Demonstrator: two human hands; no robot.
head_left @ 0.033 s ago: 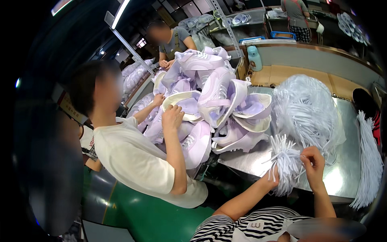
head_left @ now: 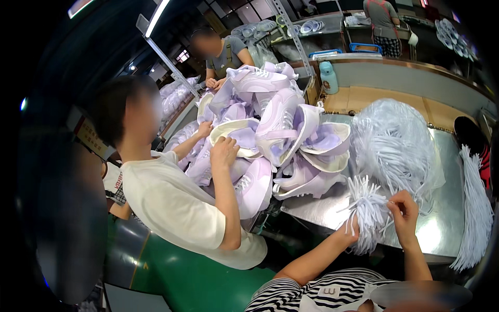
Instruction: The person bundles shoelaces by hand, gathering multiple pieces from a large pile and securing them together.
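Observation:
A thick bundle of white shoelaces [head_left: 368, 208] fans out over the near edge of the metal table. My left hand [head_left: 352, 230] is closed around it, its fingers partly hidden by hanging laces. At the bundle's right side, my right hand [head_left: 404, 210] has thumb and forefinger pinched together at a lace's end. Just beyond lies a clear plastic bag [head_left: 392, 140] full of more white laces. To the left of the bundle rises a heap of pale lilac shoe uppers [head_left: 275, 117], some with white laces threaded in.
A co-worker in a white T-shirt [head_left: 182, 203] stands at my left, both hands on the uppers. Another person [head_left: 228, 54] works behind the heap. A long hank of laces [head_left: 474, 213] hangs over the table's [head_left: 442, 223] right side. A light blue bottle [head_left: 328, 78] stands at the back.

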